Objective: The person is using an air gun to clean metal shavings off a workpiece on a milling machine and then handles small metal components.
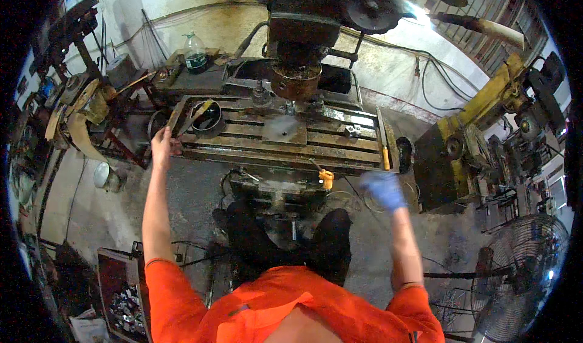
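The slotted machine table (240, 144) extends across the workspace in front of the person, below the rusty round machine head (296, 81). The left hand (163, 142) is bare and positioned at the left end of the table, at its front corner. Its fingers are bent and bunched close together at the table edge; whether they grip a part or only rest against it cannot be determined.

The right hand (384, 190) wears a blue glove and is located in front of the right end of the table. It is blurred, so the finger spacing and any held item cannot be determined. The nearest item is a slim tool with a yellow handle (385, 158), which lies along the right end of the table, handle toward the person.

A dark bowl (212, 123) stands on the left part of the table, near the left hand. A brush (203, 112) with a yellow section lies across the bowl. A flat metal plate (279, 130) lies at the middle of the table; a small metal block (352, 130) sits to its right.

A yellow control box (327, 179) is located at the front of the machine, between the hands. A large fan (519, 276) stands at lower right. A box of metal pieces (100, 282) is at lower left.
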